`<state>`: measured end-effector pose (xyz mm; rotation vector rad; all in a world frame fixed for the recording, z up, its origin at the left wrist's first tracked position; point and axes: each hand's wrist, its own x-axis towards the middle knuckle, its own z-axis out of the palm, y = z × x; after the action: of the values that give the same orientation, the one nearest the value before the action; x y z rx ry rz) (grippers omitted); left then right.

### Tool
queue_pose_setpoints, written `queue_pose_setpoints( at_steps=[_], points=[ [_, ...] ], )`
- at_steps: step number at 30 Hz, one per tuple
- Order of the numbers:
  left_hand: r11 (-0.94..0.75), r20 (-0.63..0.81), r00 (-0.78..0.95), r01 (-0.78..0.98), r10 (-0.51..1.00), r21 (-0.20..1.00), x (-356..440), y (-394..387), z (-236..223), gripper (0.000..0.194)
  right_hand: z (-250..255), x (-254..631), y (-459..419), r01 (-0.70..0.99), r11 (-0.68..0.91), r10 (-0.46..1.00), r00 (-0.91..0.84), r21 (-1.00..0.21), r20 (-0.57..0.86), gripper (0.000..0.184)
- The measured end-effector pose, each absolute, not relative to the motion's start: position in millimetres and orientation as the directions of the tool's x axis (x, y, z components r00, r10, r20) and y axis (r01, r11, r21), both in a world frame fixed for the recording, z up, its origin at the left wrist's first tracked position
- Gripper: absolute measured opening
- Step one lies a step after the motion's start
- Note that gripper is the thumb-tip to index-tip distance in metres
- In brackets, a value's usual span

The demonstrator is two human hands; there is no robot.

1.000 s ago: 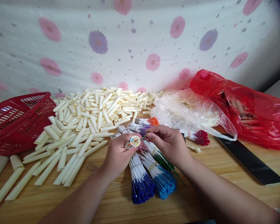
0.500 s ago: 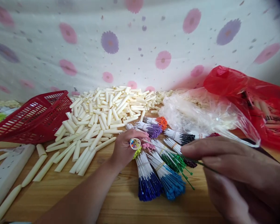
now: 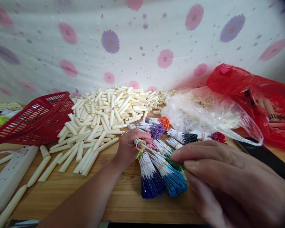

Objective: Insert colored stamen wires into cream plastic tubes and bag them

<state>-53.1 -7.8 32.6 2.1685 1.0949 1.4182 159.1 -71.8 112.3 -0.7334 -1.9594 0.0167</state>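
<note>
My left hand [image 3: 130, 144] is wrapped round a cream pen barrel [image 3: 140, 144], its round end toward me. Several coloured ends show inside that opening. Close to the camera, my right hand [image 3: 218, 174] pinches a thin pen refill [image 3: 155, 150] between thumb and forefinger; its white end reaches the barrel's mouth. How far it goes in I cannot tell. Below and between the hands lie banded bundles of refills: dark blue [image 3: 152, 183], light blue [image 3: 173, 180], green [image 3: 174, 161], purple [image 3: 154, 129], orange [image 3: 163, 123] and black [image 3: 182, 136]. Pink ones are partly hidden by my left hand.
A heap of cream barrels [image 3: 109, 110] covers the table behind my left hand. A red basket [image 3: 45, 120] and a white power strip [image 3: 11, 180] lie on the left. At right are a clear plastic bag [image 3: 201, 110], a red bag [image 3: 239, 82] and a dark flat bar [image 3: 263, 158].
My right hand drew back toward the camera with the refill, then moved left, bringing its white end to the barrel. The left hand kept its hold. The view swung left.
</note>
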Motion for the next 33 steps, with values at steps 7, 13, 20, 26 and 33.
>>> queue_pose_setpoints(
  at_steps=[7,13,20,26,33],
  points=[
    [-0.684,0.65,0.236,0.389,0.722,0.617,-52,-8,33,0.008,109,133,-55,0.444,0.867,0.406,-0.362,-0.228,0.839,0.021],
    [-0.705,0.668,0.246,0.37,0.702,0.605,-54,-6,29,0.004,101,132,-52,0.446,0.872,0.377,-0.352,-0.2,0.857,0.02],
    [-0.682,0.65,0.228,0.374,0.725,0.629,-55,-6,31,0.005,111,137,-56,0.418,0.873,0.402,-0.329,-0.249,0.855,0.023],
    [-0.721,0.677,0.26,0.343,0.688,0.602,-54,-5,27,0.004,97,131,-52,0.412,0.88,0.391,-0.347,-0.236,0.853,0.021],
    [-0.693,0.619,0.336,0.493,0.71,0.527,-55,-8,28,0.022,72,127,-34,0.427,0.841,0.486,-0.33,-0.331,0.809,0.011]
  ],
)
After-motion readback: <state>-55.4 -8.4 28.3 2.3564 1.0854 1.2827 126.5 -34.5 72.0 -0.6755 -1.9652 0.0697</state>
